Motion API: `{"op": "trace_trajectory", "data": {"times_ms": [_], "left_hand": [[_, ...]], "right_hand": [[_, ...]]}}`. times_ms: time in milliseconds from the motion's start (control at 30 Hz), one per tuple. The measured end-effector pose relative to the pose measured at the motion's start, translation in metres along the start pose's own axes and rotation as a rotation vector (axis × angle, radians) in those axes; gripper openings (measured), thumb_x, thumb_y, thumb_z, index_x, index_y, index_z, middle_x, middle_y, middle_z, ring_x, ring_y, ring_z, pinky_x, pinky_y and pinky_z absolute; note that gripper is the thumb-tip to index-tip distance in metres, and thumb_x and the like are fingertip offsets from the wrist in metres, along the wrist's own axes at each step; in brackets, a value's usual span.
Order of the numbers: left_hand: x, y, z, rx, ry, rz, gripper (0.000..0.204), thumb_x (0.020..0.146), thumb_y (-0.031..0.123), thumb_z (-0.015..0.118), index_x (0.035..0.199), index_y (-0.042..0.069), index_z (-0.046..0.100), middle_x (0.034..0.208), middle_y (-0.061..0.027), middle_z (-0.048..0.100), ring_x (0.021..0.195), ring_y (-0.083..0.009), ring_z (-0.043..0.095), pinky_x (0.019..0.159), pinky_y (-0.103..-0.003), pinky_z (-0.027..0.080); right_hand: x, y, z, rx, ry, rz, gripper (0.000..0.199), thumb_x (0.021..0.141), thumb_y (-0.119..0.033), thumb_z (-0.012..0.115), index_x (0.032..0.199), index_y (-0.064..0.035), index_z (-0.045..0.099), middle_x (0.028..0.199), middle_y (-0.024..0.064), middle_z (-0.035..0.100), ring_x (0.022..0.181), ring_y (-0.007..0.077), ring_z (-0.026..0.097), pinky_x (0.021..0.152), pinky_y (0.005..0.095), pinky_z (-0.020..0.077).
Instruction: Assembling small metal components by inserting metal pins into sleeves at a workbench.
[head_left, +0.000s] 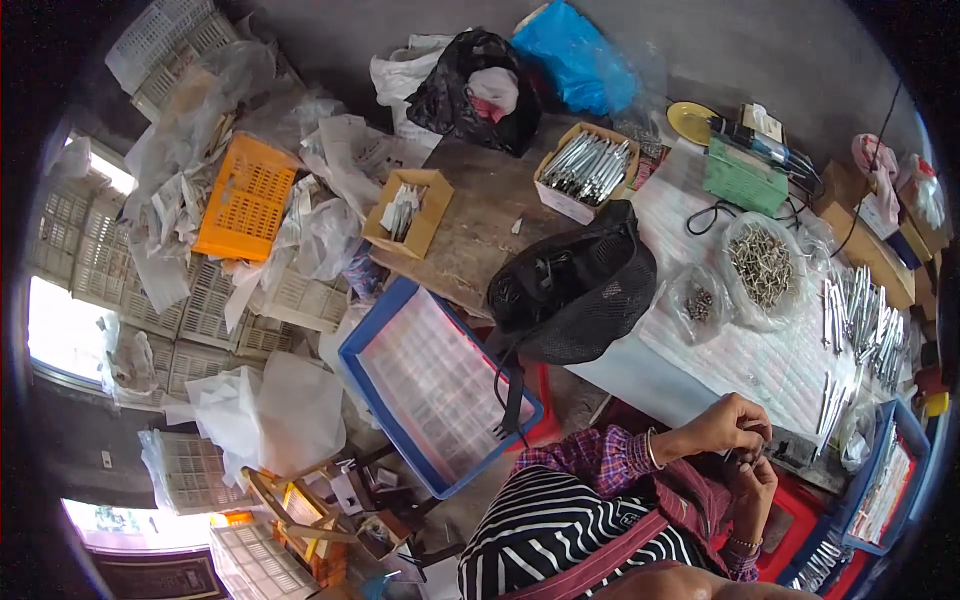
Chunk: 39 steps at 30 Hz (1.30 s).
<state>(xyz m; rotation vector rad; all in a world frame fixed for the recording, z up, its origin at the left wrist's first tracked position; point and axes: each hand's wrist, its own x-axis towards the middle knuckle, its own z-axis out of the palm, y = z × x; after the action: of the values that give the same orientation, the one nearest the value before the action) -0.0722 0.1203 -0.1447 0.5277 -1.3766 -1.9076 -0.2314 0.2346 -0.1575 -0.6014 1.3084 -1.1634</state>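
Observation:
My left hand [722, 426], with a bangle at its wrist, reaches in from the left and bends its fingers together. Just below it, my right hand [752, 492], with a beaded bracelet, meets it fingertip to fingertip. A small dark piece shows between the two hands, mostly covered by fingers; its kind cannot be made out. Both hands are at the front edge of the white-covered table [640, 350]. Nearest on that table lie slim metal rods [832, 400], a small bag of dark little parts [697, 303] and a larger clear bag of metal screws [760, 262].
A black mesh bag [590, 300] sits at the table's left edge, beside a blue-rimmed tray [365, 345]. Boxes of metal rods [588, 168] and pale strips [405, 208] stand behind. A green box [745, 178] is at the back; a blue bin [872, 490] stands right.

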Motion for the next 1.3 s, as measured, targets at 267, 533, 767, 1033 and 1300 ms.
{"op": "trace_trajectory", "data": {"times_ms": [267,533,767,1033,1300], "left_hand": [[-0.006,-0.002,-0.006,-0.076,0.018,0.015,0.011,0.068,0.003,0.064,0.078,-0.001,0.063,0.060,0.0040,0.048,0.060,-0.0033,0.047,0.057,-0.021,0.040],[-0.008,-0.001,-0.011,-0.031,0.027,0.104,0.010,0.069,0.004,0.063,0.078,-0.001,0.062,0.066,-0.0006,0.060,0.065,-0.0056,0.054,0.062,-0.023,0.043],[-0.017,-0.001,-0.011,0.090,0.045,0.137,0.013,0.069,0.007,0.064,0.080,0.000,0.061,0.063,-0.0048,0.057,0.062,-0.0082,0.051,0.058,-0.026,0.042],[-0.021,0.002,-0.014,0.052,0.030,0.139,0.012,0.072,0.006,0.060,0.081,-0.002,0.061,0.067,-0.0070,0.062,0.063,-0.0096,0.058,0.058,-0.025,0.045],[-0.020,0.000,-0.011,0.033,0.030,0.115,0.011,0.074,0.003,0.058,0.082,-0.003,0.060,0.065,-0.0063,0.061,0.062,-0.0094,0.059,0.056,-0.024,0.046]], "right_hand": [[-0.002,-0.007,0.015,-0.086,0.037,0.016,0.008,0.081,-0.004,0.057,0.089,-0.0023,0.057,0.074,-0.0048,0.054,0.057,0.0026,0.042,0.051,0.0159,0.0302],[0.000,-0.002,0.017,-0.128,0.047,-0.035,0.005,0.082,-0.009,0.056,0.086,-0.0053,0.055,0.068,-0.0049,0.051,0.052,0.0022,0.042,0.047,0.0153,0.0314],[-0.004,-0.008,0.023,-0.123,0.034,0.007,0.007,0.081,-0.008,0.059,0.086,-0.0044,0.057,0.071,-0.0034,0.056,0.055,0.0030,0.046,0.048,0.0159,0.0327],[-0.008,-0.004,0.024,-0.199,0.037,0.012,0.004,0.081,-0.010,0.056,0.083,-0.0061,0.054,0.066,-0.0054,0.049,0.052,0.0018,0.039,0.047,0.0160,0.0275],[-0.010,-0.006,0.030,-0.218,0.072,0.032,0.004,0.081,-0.010,0.053,0.083,-0.0058,0.054,0.066,-0.0048,0.049,0.052,0.0019,0.037,0.047,0.0161,0.0271]]}}
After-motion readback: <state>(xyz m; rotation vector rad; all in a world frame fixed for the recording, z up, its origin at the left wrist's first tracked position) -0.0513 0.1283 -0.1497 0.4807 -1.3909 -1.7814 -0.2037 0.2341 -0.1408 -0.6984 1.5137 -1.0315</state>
